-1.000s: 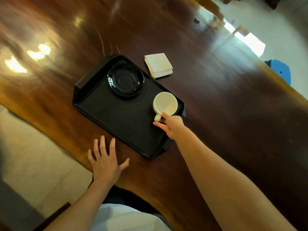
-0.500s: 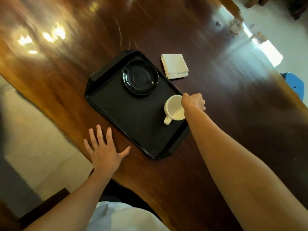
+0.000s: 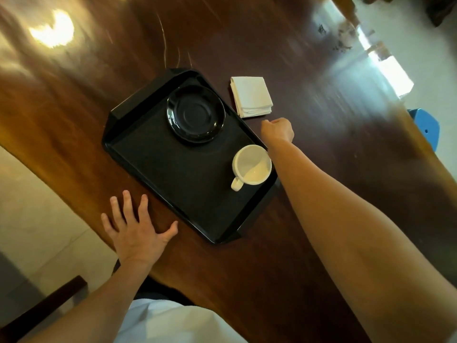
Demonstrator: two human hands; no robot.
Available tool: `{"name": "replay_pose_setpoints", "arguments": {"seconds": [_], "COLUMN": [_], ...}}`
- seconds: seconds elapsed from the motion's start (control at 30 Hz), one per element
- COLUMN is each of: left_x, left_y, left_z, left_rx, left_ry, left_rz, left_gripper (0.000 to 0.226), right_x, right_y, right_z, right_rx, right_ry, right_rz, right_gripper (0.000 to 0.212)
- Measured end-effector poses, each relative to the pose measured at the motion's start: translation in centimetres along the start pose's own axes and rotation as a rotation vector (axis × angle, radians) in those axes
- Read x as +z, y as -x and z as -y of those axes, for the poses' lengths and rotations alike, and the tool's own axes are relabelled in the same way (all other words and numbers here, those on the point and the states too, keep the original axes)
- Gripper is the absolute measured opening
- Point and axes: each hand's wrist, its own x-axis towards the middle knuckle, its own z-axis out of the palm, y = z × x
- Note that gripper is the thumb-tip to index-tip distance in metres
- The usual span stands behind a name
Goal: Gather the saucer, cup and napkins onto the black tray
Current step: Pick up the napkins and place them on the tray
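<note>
The black tray (image 3: 158, 174) lies on the dark wooden table. A black saucer (image 3: 196, 113) rests in its far corner. A white cup (image 3: 251, 165) stands upright in the tray's right part, handle toward me. A folded stack of white napkins (image 3: 251, 95) lies on the table just beyond the tray's far right edge. My right hand (image 3: 278, 129) hovers between the cup and the napkins, a little short of the stack, fingers curled and holding nothing. My left hand (image 3: 137, 230) lies flat with spread fingers on the table near the tray's near edge.
The table's near edge (image 3: 61, 184) runs diagonally on the left, with pale floor beyond it. A blue seat (image 3: 425, 126) stands past the far right edge. A dark chair part (image 3: 47, 303) shows at the lower left.
My right hand let go of the cup's handle and moved away over the cup toward the napkins. The cup stays on the tray. My left hand stayed flat on the table.
</note>
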Motion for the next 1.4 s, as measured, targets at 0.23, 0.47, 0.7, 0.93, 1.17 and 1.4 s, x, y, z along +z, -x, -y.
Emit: {"name": "replay_pose_setpoints", "arguments": {"seconds": [0.23,0.47,0.7,0.93,1.17,1.4], "left_x": [0.3,0.3,0.4,0.6,0.5,0.5], "left_y": [-0.3,-0.2,-0.3,-0.3,-0.3,-0.1], "left_z": [-0.4,-0.4,-0.4,-0.3,-0.3,-0.3], "left_rx": [-0.025,-0.029,-0.029,-0.027,-0.022,-0.012], "left_ry": [-0.007,-0.022,-0.012,-0.024,-0.009,0.004], "left_rz": [-0.001,0.027,0.019,0.026,0.014,-0.007], "left_gripper": [0.102,0.101,0.098,0.098,0.097,0.097], "right_x": [0.8,3.2,3.5,2.5,0.0,-0.8], "right_y": [-3.7,-6.0,-8.0,-8.9,-8.5,-3.1], "right_z": [1.6,3.7,4.5,4.4,4.2,3.6], "right_rx": [-0.061,-0.048,-0.034,0.125,0.384,0.298], "right_ry": [0.011,0.057,0.14,0.037,-0.488,-1.025], "right_rz": [-0.024,0.003,0.02,0.107,0.119,0.229], "right_gripper": [0.031,0.062,0.073,0.043,0.051,0.044]}}
